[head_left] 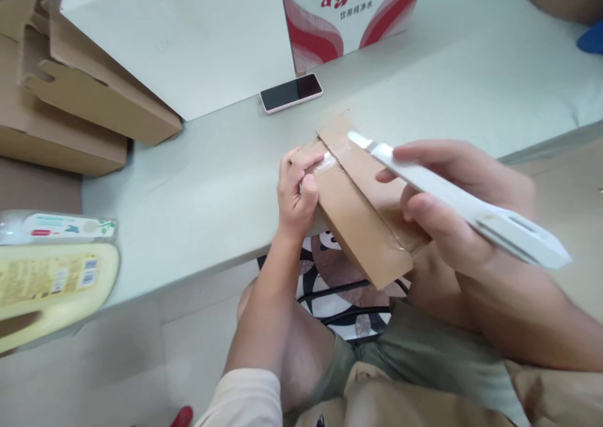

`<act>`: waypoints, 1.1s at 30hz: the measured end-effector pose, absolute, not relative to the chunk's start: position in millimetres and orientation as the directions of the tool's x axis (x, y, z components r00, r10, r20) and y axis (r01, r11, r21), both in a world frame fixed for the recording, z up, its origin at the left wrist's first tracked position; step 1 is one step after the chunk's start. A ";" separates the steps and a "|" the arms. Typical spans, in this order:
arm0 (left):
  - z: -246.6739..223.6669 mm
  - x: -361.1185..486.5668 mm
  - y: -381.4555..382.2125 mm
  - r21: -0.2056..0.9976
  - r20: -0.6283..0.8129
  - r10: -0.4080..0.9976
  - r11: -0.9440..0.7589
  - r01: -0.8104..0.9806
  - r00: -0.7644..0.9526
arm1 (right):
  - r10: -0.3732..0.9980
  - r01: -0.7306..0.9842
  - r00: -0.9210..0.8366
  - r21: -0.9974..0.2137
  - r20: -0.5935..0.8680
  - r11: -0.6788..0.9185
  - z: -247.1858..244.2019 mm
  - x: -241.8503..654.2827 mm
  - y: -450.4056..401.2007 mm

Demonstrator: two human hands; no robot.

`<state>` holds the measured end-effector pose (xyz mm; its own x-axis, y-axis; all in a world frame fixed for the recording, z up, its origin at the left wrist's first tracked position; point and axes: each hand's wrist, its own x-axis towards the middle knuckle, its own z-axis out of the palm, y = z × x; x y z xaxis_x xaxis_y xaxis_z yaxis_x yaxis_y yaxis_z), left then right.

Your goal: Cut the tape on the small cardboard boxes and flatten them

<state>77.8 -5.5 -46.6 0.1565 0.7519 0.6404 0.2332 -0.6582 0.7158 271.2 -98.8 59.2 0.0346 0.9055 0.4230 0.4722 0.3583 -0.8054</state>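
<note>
A small brown cardboard box (360,226) is held tilted over the table's front edge, with a flap seam along its upper face and a strip of clear tape (328,161) near the far end. My left hand (296,194) is closed around its far left corner, fingers on the top and side. In my right hand (475,176), above the box, is a slim white box cutter (452,201). Its tip points left over the flap, near the far end; whether it touches the cardboard I cannot tell. Some of my right fingers are hidden behind the handle.
A phone (291,93) lies on the pale table (211,188) beyond the box. Behind it stands a red-and-white carton (351,22). Cardboard boxes (106,88) are stacked at the left. A yellow bottle (61,282) and a clear bottle (70,227) lie at the left edge.
</note>
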 end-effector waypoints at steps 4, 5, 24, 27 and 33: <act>-48.6 76.0 -6.7 0.711 0.646 0.749 -0.661 0.240 0.151 | 0.936 0.492 -0.070 -0.804 0.345 0.333 51.0 270.9 -94.0; -49.1 75.7 -7.2 0.707 0.649 0.745 -0.665 0.239 0.154 | 0.941 0.501 -0.085 -0.802 0.328 0.325 49.3 270.6 -94.1; -47.9 76.7 -14.6 0.697 0.644 0.748 -0.659 0.283 0.158 | 0.928 0.723 -0.249 -0.585 0.277 0.368 47.1 266.7 -103.3; -47.1 76.5 -15.2 0.693 0.643 0.748 -0.660 0.291 0.166 | 0.911 0.770 -0.275 -0.497 0.309 0.401 50.4 264.4 -100.9; -47.6 76.2 -15.1 0.690 0.644 0.746 -0.661 0.295 0.168 | 0.882 0.774 -0.312 -0.443 0.354 0.452 55.7 258.9 -100.3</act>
<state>76.2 -15.1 -47.6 0.1680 0.7463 0.6441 0.2951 -0.6615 0.6895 258.9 -100.3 55.7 -0.3123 0.8816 0.3538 0.7741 0.4521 -0.4433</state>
